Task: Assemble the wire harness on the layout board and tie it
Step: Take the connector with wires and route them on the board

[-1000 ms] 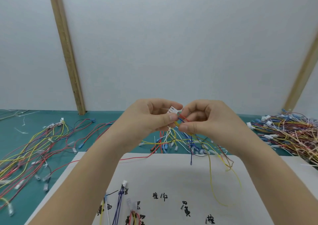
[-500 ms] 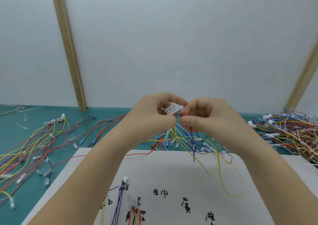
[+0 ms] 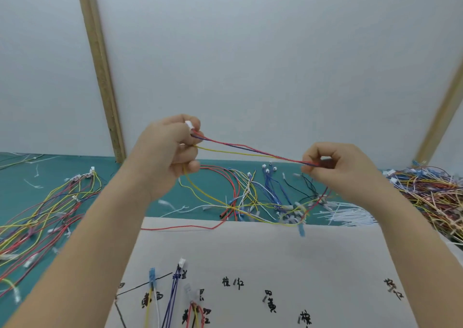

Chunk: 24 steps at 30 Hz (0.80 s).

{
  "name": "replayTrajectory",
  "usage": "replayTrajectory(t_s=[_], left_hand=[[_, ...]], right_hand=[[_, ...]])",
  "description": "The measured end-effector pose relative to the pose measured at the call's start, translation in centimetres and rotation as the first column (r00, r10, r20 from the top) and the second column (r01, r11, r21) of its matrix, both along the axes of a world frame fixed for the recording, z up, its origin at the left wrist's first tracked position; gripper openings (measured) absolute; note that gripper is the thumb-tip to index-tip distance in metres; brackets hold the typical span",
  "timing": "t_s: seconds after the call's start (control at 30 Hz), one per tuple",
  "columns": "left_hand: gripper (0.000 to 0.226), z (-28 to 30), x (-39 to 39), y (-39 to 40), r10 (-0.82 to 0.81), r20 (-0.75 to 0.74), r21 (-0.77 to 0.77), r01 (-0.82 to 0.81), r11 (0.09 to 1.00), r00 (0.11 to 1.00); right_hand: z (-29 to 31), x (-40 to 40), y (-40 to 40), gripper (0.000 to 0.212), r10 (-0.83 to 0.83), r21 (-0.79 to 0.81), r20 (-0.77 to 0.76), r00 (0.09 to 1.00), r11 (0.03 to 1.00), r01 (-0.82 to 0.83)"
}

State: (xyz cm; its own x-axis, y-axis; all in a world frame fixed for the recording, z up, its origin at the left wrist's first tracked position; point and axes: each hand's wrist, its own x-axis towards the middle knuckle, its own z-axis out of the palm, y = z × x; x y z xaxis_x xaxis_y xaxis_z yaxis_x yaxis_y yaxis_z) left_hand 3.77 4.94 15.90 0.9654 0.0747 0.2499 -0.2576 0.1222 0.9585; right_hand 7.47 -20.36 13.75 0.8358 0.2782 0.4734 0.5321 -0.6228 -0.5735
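My left hand is raised and grips a small white connector between thumb and fingers. Red, blue and yellow wires run taut from the connector to the right. My right hand pinches those wires at their far end, level with the table's back edge. More of the yellow wire loops down below my left hand. The white layout board with black handwritten labels lies below both hands. Short wire sets with connectors lie on its lower left part.
A pile of loose coloured wires lies on the green table just beyond the board. Long harnesses spread over the left of the table. A dense wire heap sits at the right. White cable ties lie near the board's far right.
My hands were together at the connector; now the right hand has slid out to the right along the wires, pulling them taut. The left hand rose a little with the connector.
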Motion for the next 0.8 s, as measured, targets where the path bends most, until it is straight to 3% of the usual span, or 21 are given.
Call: replayTrajectory(t_s=[0.1,0.17,0.23,0.33,0.4,0.47,0.53,0.6,0.63,0.67,0.7,0.73,0.8], left_hand=[[0.034,0.0,0.0,-0.4,0.025,0.006,0.050,-0.026,0.998,1.000],[0.034,0.2,0.0,-0.3,0.016,0.006,0.026,-0.017,1.000,1.000],[0.034,0.4,-0.1,0.0,-0.003,-0.006,-0.029,0.003,1.000,1.000],[0.030,0.5,0.0,1.0,-0.016,-0.035,-0.146,0.011,0.989,0.999],[0.029,0.6,0.1,1.9,-0.011,-0.061,-0.156,0.002,0.988,0.998],[0.030,0.5,0.1,2.4,-0.006,-0.084,-0.104,-0.003,0.995,0.996],[0.032,0.5,0.0,2.3,-0.012,-0.082,-0.039,0.009,0.999,0.997],[0.033,0.7,-0.2,2.4,-0.017,-0.065,0.010,0.018,1.000,0.998],[0.034,0.9,-0.3,2.6,-0.010,-0.056,0.015,0.011,1.000,0.998],[0.034,1.0,-0.3,2.8,-0.002,-0.048,0.008,0.003,1.000,0.999],[0.034,1.2,-0.4,3.1,0.004,-0.041,0.004,-0.004,1.000,0.999],[0.033,1.2,-0.5,3.4,0.014,-0.035,0.011,-0.013,1.000,0.999],[0.032,1.1,-0.3,3.9,0.049,-0.033,0.033,-0.048,0.998,0.998]], right_hand=[[0.1,0.4,-1.1,0.046,-0.183,-0.099,0.326,0.927,0.969,0.226],[0.2,0.3,-1.6,0.036,-0.269,-0.038,0.459,0.847,0.946,0.321],[0.5,0.2,-1.8,0.036,-0.250,0.066,0.384,0.889,0.968,0.244],[0.9,-0.6,-1.7,0.033,-0.022,0.222,0.012,1.000,0.975,0.018],[1.1,-0.8,-2.2,0.032,-0.007,0.181,-0.004,1.000,0.983,0.008],[1.4,-0.6,-2.5,0.035,-0.146,0.128,0.224,0.964,0.984,0.120],[1.5,-0.5,-2.4,0.032,-0.288,0.108,0.514,0.808,0.956,0.272],[1.1,-0.1,-2.9,0.021,-0.380,0.124,0.682,0.625,0.902,0.413],[0.7,0.2,-3.3,0.020,-0.418,0.166,0.673,0.610,0.889,0.426],[0.7,0.5,-3.8,0.022,-0.449,0.239,0.570,0.688,0.892,0.384],[0.9,0.6,-3.9,0.025,-0.427,0.351,0.379,0.821,0.887,0.300],[0.9,0.7,-3.7,0.029,-0.314,0.456,0.146,0.938,0.863,0.218],[0.6,0.9,-3.8,0.030,-0.057,0.561,-0.189,0.980,0.813,0.155]])
